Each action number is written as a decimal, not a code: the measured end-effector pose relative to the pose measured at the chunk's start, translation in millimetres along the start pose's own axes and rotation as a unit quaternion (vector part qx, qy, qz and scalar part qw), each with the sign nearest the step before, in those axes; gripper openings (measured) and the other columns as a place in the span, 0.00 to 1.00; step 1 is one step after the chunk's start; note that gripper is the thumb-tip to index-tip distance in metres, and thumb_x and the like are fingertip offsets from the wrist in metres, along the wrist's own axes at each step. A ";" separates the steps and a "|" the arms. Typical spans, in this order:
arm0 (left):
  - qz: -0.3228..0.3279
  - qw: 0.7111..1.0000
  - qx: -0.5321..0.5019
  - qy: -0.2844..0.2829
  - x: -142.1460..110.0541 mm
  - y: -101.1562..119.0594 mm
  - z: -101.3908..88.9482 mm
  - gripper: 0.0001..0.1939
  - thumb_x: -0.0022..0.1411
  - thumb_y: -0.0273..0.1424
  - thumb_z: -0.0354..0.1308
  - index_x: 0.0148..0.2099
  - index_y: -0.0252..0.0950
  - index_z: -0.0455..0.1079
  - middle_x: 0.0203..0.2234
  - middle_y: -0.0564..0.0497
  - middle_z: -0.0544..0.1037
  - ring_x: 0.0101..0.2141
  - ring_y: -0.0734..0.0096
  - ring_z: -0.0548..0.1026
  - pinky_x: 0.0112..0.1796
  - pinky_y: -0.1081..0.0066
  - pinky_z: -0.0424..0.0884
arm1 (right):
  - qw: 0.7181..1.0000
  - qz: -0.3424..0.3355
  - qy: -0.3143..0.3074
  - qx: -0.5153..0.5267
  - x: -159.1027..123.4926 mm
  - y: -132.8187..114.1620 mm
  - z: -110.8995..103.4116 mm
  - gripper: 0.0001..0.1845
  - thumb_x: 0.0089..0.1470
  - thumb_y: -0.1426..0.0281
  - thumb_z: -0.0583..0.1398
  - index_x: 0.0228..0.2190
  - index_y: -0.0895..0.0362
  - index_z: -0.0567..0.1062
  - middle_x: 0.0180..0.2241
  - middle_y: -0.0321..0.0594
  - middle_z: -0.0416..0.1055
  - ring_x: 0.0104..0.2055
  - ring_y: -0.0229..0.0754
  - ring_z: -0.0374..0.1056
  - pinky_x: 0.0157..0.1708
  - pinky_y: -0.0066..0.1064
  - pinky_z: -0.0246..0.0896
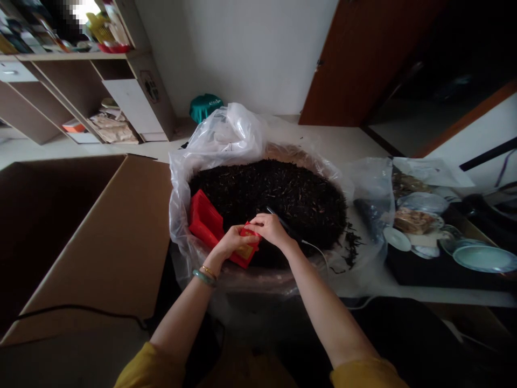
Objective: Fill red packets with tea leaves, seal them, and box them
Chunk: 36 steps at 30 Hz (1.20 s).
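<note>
Both of my hands are over a large heap of dark, loose, leaf-like shreds (299, 188) in a clear plastic liner. My left hand (231, 240) is closed on a small red packet (243, 258) with a gold label. The fingers of my right hand (270, 228) pinch the packet's top edge. A red open box or tray (205, 211), its contents hard to make out, leans at the heap's left side by my left hand. Just beyond my right hand lies a slim dark device (285, 223), partly hidden, near a white cable (319, 248).
The plastic liner (177, 188) bunches up around the heap. To the left stands a big open cardboard box (137, 215). At right, bowls (484, 255) and bagged goods (416, 220) sit on a dark surface. Shelving (149, 97) and a brown door (343, 70) are farther back.
</note>
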<state>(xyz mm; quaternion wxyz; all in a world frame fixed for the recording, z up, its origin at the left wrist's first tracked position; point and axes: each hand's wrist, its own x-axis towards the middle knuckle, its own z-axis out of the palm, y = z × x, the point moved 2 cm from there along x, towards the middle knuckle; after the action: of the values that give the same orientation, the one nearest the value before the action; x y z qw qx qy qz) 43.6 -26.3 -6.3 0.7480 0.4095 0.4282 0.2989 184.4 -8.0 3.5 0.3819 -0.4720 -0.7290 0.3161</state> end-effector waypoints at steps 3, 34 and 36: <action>0.023 0.999 0.035 -0.014 1.1 -0.9 -0.7 0.29 0.35 0.36 0.74 0.39 0.30 0.69 0.27 0.50 0.78 0.24 0.70 0.77 0.29 0.70 0.73 | 0.999 0.008 0.050 0.009 -1.7 0.2 -7.1 0.16 0.53 0.57 0.61 0.26 0.55 0.79 0.24 0.37 0.72 0.26 0.37 0.66 0.28 0.28 0.60; 0.131 0.953 0.274 0.006 10.8 -8.8 -6.6 0.50 0.38 0.32 0.72 0.63 0.30 0.56 0.49 0.40 0.74 0.45 0.56 0.74 0.48 0.58 0.69 | 0.893 0.242 -0.380 -0.004 23.2 -2.5 -25.2 0.12 0.40 0.78 0.61 0.31 0.59 0.78 0.25 0.34 0.76 0.27 0.37 0.72 0.24 0.23 0.66; 0.134 0.955 0.265 0.019 11.2 -9.3 -7.2 0.50 0.38 0.32 0.72 0.63 0.30 0.57 0.49 0.40 0.73 0.45 0.56 0.74 0.48 0.57 0.69 | 0.908 0.233 -0.348 0.030 25.2 -2.4 -33.3 0.10 0.41 0.76 0.61 0.30 0.59 0.78 0.25 0.34 0.75 0.27 0.36 0.71 0.23 0.22 0.65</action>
<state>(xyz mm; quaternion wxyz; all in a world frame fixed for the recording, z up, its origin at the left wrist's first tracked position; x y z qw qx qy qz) 43.3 -19.3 -21.0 0.5577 0.6409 0.4468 0.2803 205.2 17.9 28.8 0.0331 -0.4769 -0.6752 0.5617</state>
